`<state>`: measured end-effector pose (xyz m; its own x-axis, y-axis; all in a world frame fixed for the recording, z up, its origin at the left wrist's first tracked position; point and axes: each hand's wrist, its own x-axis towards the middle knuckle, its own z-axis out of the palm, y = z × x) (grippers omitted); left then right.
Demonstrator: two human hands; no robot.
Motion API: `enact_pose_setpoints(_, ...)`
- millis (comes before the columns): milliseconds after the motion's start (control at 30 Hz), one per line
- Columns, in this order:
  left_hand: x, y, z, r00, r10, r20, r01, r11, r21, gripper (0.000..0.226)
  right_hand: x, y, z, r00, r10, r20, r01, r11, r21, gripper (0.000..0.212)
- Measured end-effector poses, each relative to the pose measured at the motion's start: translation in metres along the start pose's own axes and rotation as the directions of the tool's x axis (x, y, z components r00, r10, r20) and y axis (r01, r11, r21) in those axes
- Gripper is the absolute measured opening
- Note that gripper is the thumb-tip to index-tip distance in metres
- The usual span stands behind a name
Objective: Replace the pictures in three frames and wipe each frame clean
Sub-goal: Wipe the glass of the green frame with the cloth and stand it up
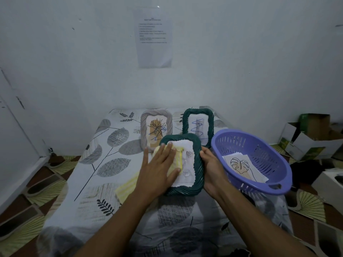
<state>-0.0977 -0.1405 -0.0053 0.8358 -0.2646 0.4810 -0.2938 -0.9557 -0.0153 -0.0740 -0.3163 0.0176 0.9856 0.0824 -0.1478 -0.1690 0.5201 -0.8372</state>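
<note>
Yellow cloth (177, 160) lies under the left hand (157, 164), whose flat, open grip presses it on the near green frame (197, 164). The right hand (211, 169) grips this frame's edge on the desk (104, 164). The grey frame (143, 130) and far green frame (185, 123) behind already hold pictures. I cannot tell if they were wiped.

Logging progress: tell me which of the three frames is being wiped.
The nearest green frame: the left hand presses a yellow cloth on it. The grey frame and the far green frame lie behind, untouched.
</note>
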Motion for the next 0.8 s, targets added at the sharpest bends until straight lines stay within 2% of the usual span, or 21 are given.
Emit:
enact_pose_setpoints(133, 0.008, -0.022, -0.004, 0.998, -0.03, 0.056, 0.03, 1.0, 0.0, 0.062, 0.001, 0.001, 0.001, 1.0, -0.002, -0.002, 0.002, 1.0, -0.002, 0.03)
enact_pose_setpoints(400, -0.013, -0.015, -0.008, 0.983, 0.148, 0.11, -0.138, 0.986, -0.096, 0.065, 0.008, -0.005, -0.002, 0.999, -0.017, -0.032, 0.017, 1.0, -0.003, 0.03)
enact_pose_setpoints(500, -0.01, -0.018, -0.007, 0.984, 0.128, 0.125, -0.12, 0.99, -0.072, 0.068, 0.007, -0.005, 0.001, 1.0, -0.008, -0.023, 0.008, 1.0, -0.002, 0.03)
enact_pose_setpoints(667, 0.01, -0.026, -0.013, 0.996, -0.001, 0.093, 0.012, 0.993, -0.121, 0.069, 0.005, -0.004, 0.008, 1.0, 0.008, 0.004, -0.008, 1.0, -0.008, 0.031)
enact_pose_setpoints(800, -0.008, -0.031, -0.014, 0.987, 0.115, 0.116, -0.101, 0.987, -0.122, 0.066, 0.01, -0.012, 0.007, 1.0, -0.023, -0.003, 0.023, 0.999, -0.036, 0.031)
